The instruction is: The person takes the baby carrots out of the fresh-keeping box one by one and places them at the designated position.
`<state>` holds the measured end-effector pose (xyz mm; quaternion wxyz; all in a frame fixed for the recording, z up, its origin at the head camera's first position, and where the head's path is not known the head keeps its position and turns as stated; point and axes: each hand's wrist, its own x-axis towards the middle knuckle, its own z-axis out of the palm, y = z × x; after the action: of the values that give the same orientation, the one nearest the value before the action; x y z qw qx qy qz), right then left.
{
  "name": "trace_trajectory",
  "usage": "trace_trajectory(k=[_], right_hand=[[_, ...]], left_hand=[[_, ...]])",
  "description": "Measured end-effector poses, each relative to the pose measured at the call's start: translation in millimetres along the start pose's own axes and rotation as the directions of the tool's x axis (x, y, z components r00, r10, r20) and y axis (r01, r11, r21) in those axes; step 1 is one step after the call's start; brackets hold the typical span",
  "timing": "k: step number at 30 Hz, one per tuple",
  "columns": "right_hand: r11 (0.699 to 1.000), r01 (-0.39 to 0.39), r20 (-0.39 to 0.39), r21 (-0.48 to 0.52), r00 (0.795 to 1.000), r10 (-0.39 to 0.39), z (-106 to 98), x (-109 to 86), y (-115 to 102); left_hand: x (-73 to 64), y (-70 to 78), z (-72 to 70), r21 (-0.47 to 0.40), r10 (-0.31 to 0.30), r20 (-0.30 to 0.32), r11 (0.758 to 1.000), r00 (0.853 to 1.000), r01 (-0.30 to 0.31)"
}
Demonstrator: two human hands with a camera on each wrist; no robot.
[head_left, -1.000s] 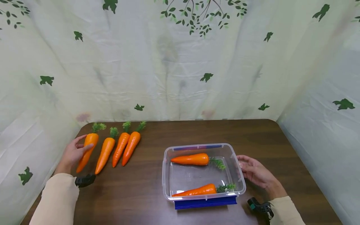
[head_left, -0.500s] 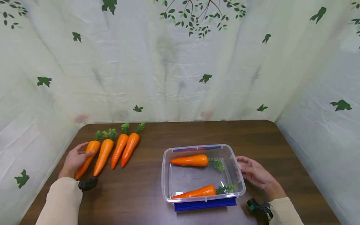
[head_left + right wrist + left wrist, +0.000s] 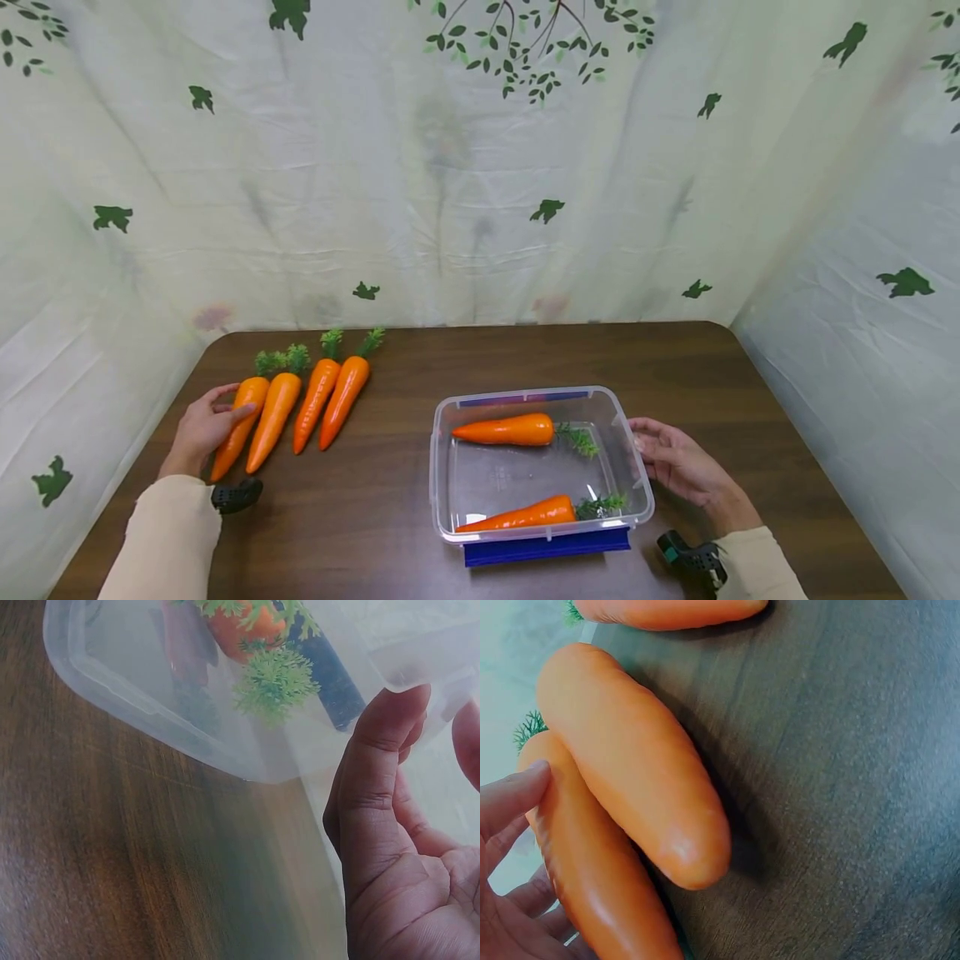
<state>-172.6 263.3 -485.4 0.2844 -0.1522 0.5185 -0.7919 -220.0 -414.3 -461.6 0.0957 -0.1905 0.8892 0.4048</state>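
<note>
At the left of the table, my left hand (image 3: 203,431) holds the outermost orange carrot (image 3: 233,445), thumb on its upper side and fingers along its far side. In the left wrist view this carrot (image 3: 604,877) lies right alongside a second carrot (image 3: 641,765), with their green tops overlapping in the head view. Two more carrots, one (image 3: 317,404) and another (image 3: 346,402), lie just to the right. My right hand (image 3: 686,467) rests with relaxed fingers at the right side of a clear plastic box (image 3: 442,467); in the right wrist view a fingertip touches its rim (image 3: 401,682).
Inside the box lie two carrots, one (image 3: 510,429) toward the back and one (image 3: 525,513) along the front wall. A blue latch flap (image 3: 547,547) sticks out at the box's front. A pale leaf-printed curtain (image 3: 480,167) surrounds the brown table (image 3: 390,500).
My left hand has brought the outermost carrot toward me and slightly right, up against its neighbour. The right hand and the box have stayed in place.
</note>
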Motion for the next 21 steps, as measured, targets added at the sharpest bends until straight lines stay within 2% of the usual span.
trace_trajectory(k=[10, 21], right_hand=[[1.0, 0.009, 0.016, 0.016, 1.0, -0.009, -1, -0.5, 1], [1.0, -0.018, -0.023, -0.002, 1.0, 0.018, 1, -0.1, -2]], left_hand=[[-2.5, -0.9, -3.4, 0.032, 0.049, -0.032, 0.998, 0.998, -0.048], [-4.7, -6.7, -13.0, 0.034, 0.056, -0.054, 0.998, 0.997, -0.054]])
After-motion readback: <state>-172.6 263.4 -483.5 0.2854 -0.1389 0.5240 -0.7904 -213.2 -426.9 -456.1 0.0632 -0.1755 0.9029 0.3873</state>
